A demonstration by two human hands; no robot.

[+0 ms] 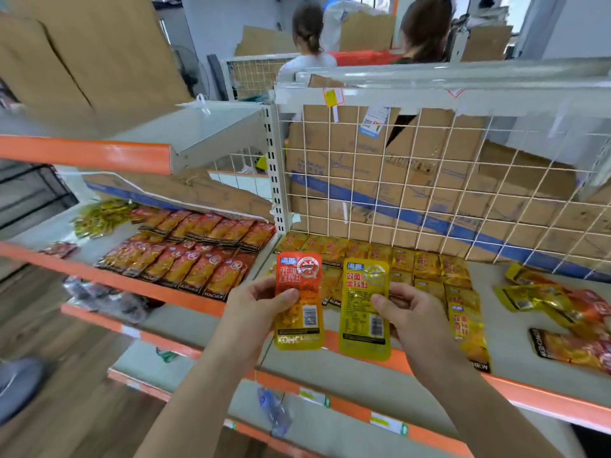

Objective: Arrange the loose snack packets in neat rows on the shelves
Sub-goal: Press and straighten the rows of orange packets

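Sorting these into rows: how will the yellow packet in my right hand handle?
Held by a pinch in the right hand, the yellow packet stands flat, so likely light and fairly stiff. Its glossy film may slip.

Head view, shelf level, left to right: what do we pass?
Greenish packet pile → red packet rows → left hand → red packet → yellow packet → right hand → loose packet pile.

Both hands raised, left [261,302] pinching, right [406,309] pinching

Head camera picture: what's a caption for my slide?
Left hand holds a red packet, right hand a yellow packet, at the shelf.
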